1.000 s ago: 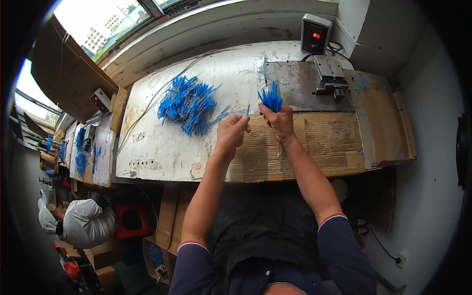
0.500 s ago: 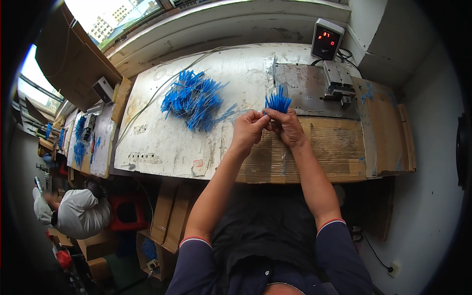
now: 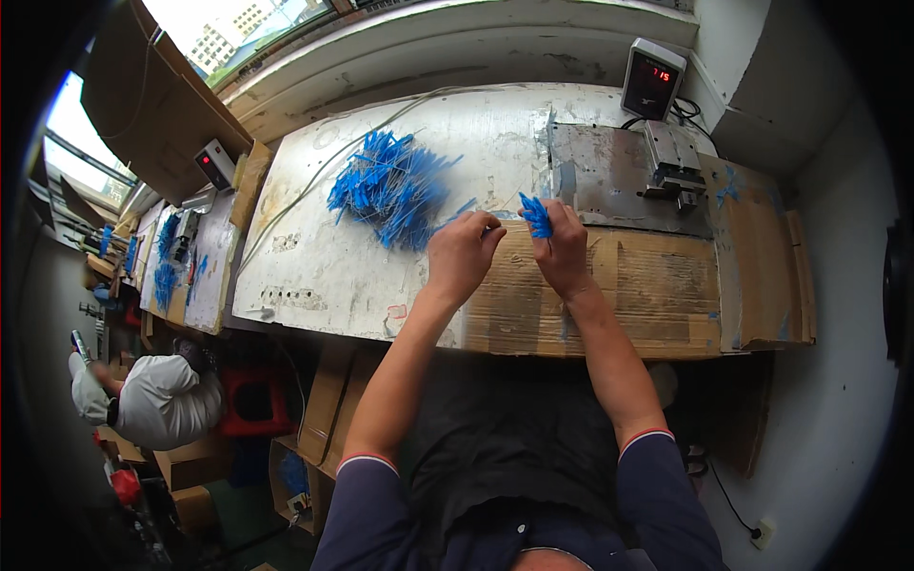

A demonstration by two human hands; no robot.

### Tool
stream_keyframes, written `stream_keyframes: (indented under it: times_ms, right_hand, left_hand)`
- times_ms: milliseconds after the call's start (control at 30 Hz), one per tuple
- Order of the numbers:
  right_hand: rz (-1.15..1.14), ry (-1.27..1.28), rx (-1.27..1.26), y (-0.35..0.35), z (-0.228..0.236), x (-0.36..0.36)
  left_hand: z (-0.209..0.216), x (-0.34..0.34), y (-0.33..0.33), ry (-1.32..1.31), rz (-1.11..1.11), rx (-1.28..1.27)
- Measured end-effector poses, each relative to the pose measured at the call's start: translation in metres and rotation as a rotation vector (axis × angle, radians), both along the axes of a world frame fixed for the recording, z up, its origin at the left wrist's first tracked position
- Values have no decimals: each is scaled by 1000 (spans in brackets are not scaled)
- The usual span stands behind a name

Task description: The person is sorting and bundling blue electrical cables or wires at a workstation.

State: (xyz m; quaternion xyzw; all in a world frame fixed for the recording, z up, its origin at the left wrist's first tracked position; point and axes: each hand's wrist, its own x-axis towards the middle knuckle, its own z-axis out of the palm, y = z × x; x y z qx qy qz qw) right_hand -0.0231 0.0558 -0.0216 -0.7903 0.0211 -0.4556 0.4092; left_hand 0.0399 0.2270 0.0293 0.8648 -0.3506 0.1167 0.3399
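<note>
My right hand [image 3: 564, 249] is closed round a small bundle of thin blue strips [image 3: 535, 217], whose tips fan out on its left side. A short gap to the left, my left hand [image 3: 462, 255] has thumb and fingers pinched together. Whatever lies in that pinch, if anything, is too small to make out. Both hands are over the near part of the worktable, by the cardboard sheet [image 3: 609, 285]. Beyond my left hand a loose heap of similar blue strips [image 3: 386, 186], with thin pale wire-like tails, lies on the white tabletop [image 3: 324, 285].
At the back right, a metal block fixture [image 3: 674, 162] sits on a metal plate [image 3: 600, 171]. Behind it stands a box with a red digital display [image 3: 653, 78]. A cable [image 3: 314, 176] crosses the table's left side. Farther left, a person in pale clothing [image 3: 167, 400] sits near another bench.
My hands were together at the bundle and have come apart. The left has drawn back to the left; the right has turned the bundle's tips leftward. The view has shifted slightly, and the display reading differs.
</note>
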Motion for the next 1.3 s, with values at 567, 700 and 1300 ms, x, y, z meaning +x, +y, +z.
stream_keyframes:
  times_ms: [567,700,1300]
  right_hand:
    - [282,265,773,-6,-4,1]
    - [256,264,760,-5,0,0]
    - [-44,105,-346,3,15,-3]
  left_hand:
    - [-45,66,46,-71,137,447]
    - [-57,72,46,-188,124,520]
    - [-27,10,12,-222,-76,242]
